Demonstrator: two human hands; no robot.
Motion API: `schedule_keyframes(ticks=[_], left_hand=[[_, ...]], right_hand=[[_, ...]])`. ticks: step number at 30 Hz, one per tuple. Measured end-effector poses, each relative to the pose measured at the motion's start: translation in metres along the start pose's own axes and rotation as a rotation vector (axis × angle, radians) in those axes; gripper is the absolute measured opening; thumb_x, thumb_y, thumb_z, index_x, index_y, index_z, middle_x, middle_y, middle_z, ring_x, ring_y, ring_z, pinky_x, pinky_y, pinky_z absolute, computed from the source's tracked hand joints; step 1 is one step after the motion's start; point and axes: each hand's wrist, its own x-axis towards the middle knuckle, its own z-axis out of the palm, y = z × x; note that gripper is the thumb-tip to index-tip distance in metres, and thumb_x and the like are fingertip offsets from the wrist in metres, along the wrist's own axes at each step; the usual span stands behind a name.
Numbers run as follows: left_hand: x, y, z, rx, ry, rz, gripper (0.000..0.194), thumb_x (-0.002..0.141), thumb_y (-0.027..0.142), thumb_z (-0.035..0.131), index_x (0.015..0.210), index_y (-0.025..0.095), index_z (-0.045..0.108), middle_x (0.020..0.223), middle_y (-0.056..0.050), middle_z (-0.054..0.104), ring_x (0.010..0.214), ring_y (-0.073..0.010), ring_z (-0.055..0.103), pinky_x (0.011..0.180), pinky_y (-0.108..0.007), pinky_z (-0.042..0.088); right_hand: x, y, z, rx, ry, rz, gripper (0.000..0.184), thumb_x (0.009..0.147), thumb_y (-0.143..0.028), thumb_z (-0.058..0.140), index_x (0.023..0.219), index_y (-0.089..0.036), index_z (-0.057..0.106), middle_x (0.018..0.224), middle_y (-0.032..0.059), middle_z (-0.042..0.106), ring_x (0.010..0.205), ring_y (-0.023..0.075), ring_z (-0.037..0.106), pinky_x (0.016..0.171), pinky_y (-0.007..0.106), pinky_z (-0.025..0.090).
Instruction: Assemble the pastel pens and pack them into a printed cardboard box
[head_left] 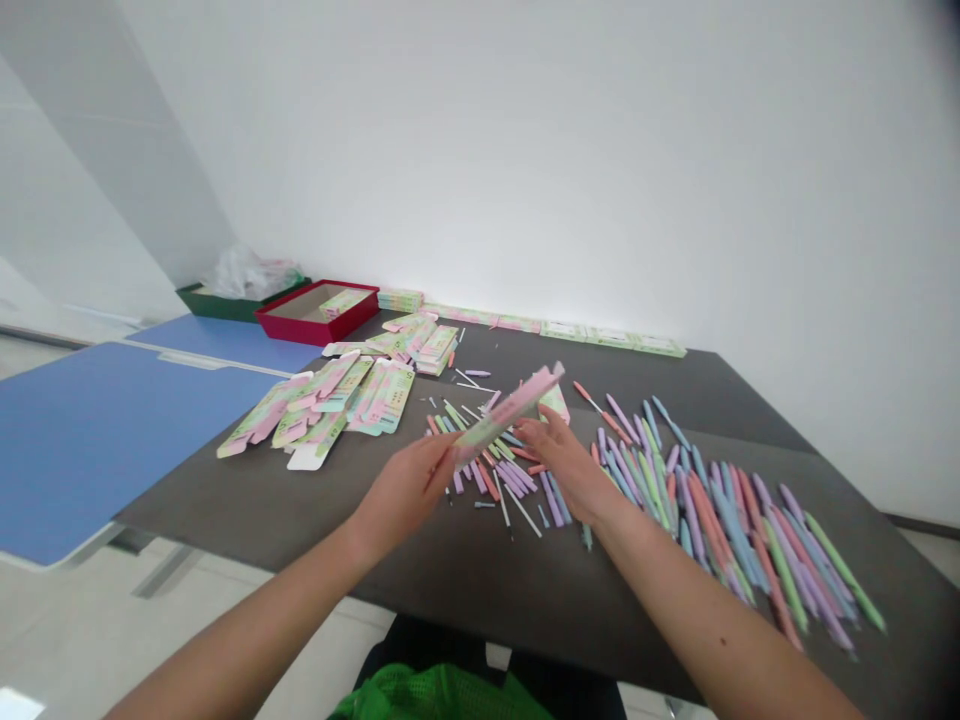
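Both my hands hold one long, flat pastel pen box [510, 408] tilted up above the dark table [420, 570]. My left hand [405, 490] pinches its near end, fingers closed on it. From the right side, my right hand [564, 462] grips the box's middle, fingers curled. Under the hands lies a small pile of loose pens and refills [502, 475]. A wide spread of pastel pens [735, 520] covers the table to the right of my right hand.
Flattened pastel boxes [330, 405] lie in heaps at the left of the table, more in a row along the wall [600, 333]. A red tray [315, 312] and a green tray [225, 300] stand at the far left. A blue table [97, 430] adjoins on the left.
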Motion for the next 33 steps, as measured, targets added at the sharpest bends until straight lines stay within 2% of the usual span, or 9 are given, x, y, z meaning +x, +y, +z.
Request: schedule_keyframes(ticks=[5,11,13,16,20,25,28,31,33], left_hand=[[-0.002,0.026,0.017,-0.159,-0.193,0.174,0.035,0.088,0.028,0.043,0.119,0.024,0.058,0.12,-0.006,0.061,0.11,-0.0225,0.055,0.097,-0.032,0.037],[0.007,0.035,0.049,-0.553,-0.135,-0.109,0.038,0.082,0.04,0.054,0.113,0.019,0.06,0.106,-0.007,0.066,0.097,-0.0236,0.06,0.086,-0.032,0.046],[0.007,0.039,0.061,-0.624,-0.168,-0.124,0.043,0.081,0.04,0.055,0.118,0.017,0.056,0.11,-0.008,0.065,0.099,-0.0238,0.06,0.087,-0.034,0.046],[0.003,0.049,0.071,-0.555,-0.078,-0.056,0.06,0.078,0.036,0.061,0.132,0.018,0.042,0.126,-0.011,0.055,0.114,-0.0249,0.052,0.097,-0.039,0.04],[0.0,0.068,0.069,-0.43,-0.003,0.112,0.069,0.074,0.031,0.067,0.134,0.021,0.036,0.132,-0.012,0.05,0.12,-0.0255,0.047,0.102,-0.042,0.036],[0.002,0.072,0.059,-0.461,0.085,0.315,0.034,0.076,0.023,0.064,0.109,0.021,0.056,0.112,-0.009,0.064,0.108,-0.023,0.058,0.094,-0.039,0.046],[-0.001,0.066,0.049,-0.44,0.159,0.513,0.022,0.08,0.017,0.059,0.102,0.021,0.058,0.108,-0.009,0.066,0.104,-0.0215,0.061,0.093,-0.038,0.048],[-0.005,0.061,0.039,-0.341,0.245,0.667,0.028,0.079,0.013,0.061,0.106,0.02,0.057,0.111,-0.011,0.065,0.109,-0.022,0.059,0.095,-0.041,0.047],[-0.005,0.06,0.036,-0.285,0.263,0.741,0.033,0.079,0.012,0.061,0.11,0.021,0.055,0.113,-0.011,0.065,0.111,-0.0223,0.057,0.094,-0.042,0.048]], right_hand=[[-0.038,-0.005,-0.001,0.344,0.059,-0.092,0.026,0.078,-0.04,0.062,0.097,-0.023,0.054,0.102,0.0019,0.063,0.098,0.0179,0.059,0.09,0.037,0.045],[-0.075,0.004,-0.012,0.334,0.284,-0.283,0.031,0.082,-0.032,0.058,0.111,-0.026,0.053,0.109,0.004,0.063,0.097,0.0195,0.06,0.085,0.038,0.048],[-0.083,0.007,-0.013,0.276,0.347,-0.317,0.029,0.082,-0.03,0.057,0.11,-0.024,0.054,0.106,0.0049,0.064,0.097,0.0202,0.06,0.086,0.039,0.047],[-0.092,0.008,-0.015,0.128,0.406,-0.342,0.026,0.082,-0.027,0.057,0.107,-0.023,0.055,0.105,0.0055,0.065,0.097,0.0206,0.06,0.086,0.039,0.047],[-0.098,0.004,-0.022,-0.297,0.409,-0.448,0.021,0.079,-0.021,0.059,0.1,-0.022,0.06,0.096,0.0047,0.065,0.089,0.0213,0.061,0.079,0.037,0.049],[-0.106,-0.01,-0.03,-0.608,0.325,-0.78,0.036,0.074,-0.007,0.058,0.104,-0.028,0.061,0.104,0.0041,0.062,0.1,0.0215,0.057,0.087,0.039,0.044],[-0.113,-0.011,-0.03,-0.434,0.24,-0.714,0.042,0.075,-0.011,0.06,0.112,-0.032,0.059,0.125,0.0035,0.053,0.118,0.0234,0.046,0.099,0.044,0.036],[-0.119,-0.006,-0.025,0.058,0.231,-0.48,0.046,0.082,-0.028,0.058,0.126,-0.032,0.048,0.142,0.0023,0.037,0.131,0.0235,0.032,0.108,0.047,0.025],[-0.121,-0.003,-0.02,0.405,0.143,-0.279,0.046,0.085,-0.043,0.053,0.127,-0.028,0.047,0.138,0.0054,0.043,0.128,0.0239,0.037,0.107,0.047,0.027]])
